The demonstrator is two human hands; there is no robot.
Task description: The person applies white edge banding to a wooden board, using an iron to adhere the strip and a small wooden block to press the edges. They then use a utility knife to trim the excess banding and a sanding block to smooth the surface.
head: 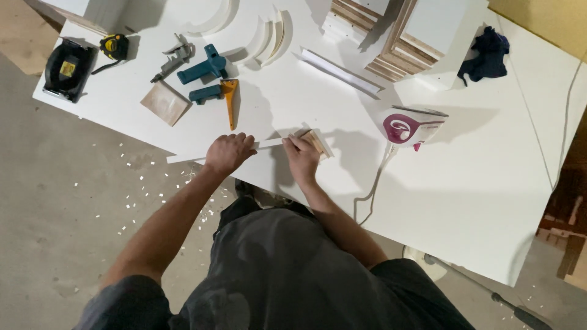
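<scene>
A long thin white strip (183, 157) lies along the near edge of the white table (465, 183). My left hand (228, 153) presses down on it, fingers curled over its top. My right hand (301, 156) grips a small wooden block (318, 142) set against the strip's right end. Both hands are close together at the table's front edge.
A white and magenta clothes iron (411, 127) stands to the right, its cord trailing off the edge. Behind lie blue clamps (205, 68), an orange tool (230, 101), sandpaper (165, 102), a tape measure (114, 46), curved white pieces (269, 40), stacked panels (397, 36), a dark rag (486, 54).
</scene>
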